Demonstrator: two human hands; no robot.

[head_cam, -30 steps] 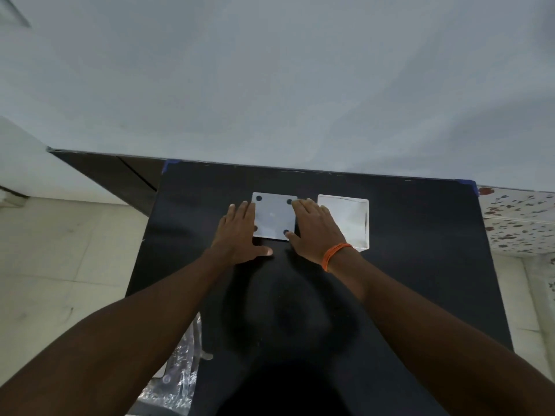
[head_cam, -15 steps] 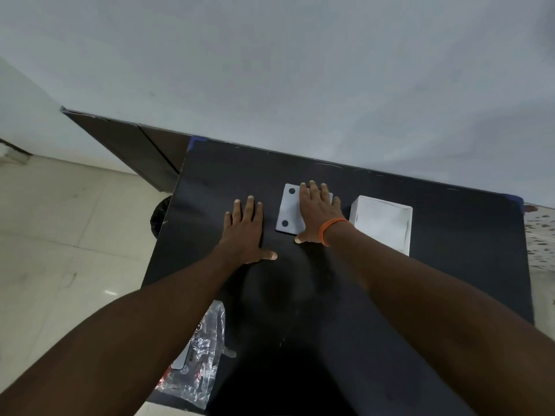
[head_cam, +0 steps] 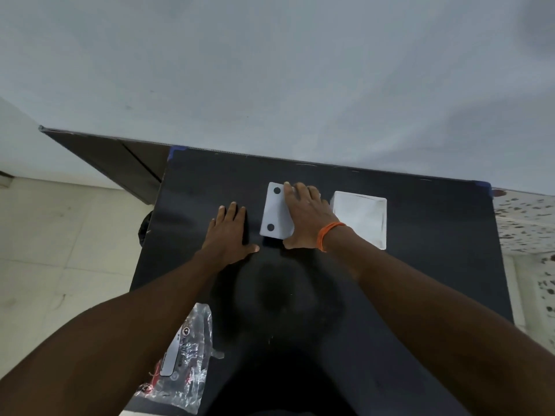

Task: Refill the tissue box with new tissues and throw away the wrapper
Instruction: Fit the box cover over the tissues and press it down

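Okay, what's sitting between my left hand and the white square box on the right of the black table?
In the head view, the white panel with black dots lies between them, with your right hand resting on it.

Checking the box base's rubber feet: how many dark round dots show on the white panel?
2: one dot at the white panel's far-left corner, one dot near-left. The right hand covers the rest, so more may be hidden.

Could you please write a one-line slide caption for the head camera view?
Right hand on white box, left hand flat on black table.
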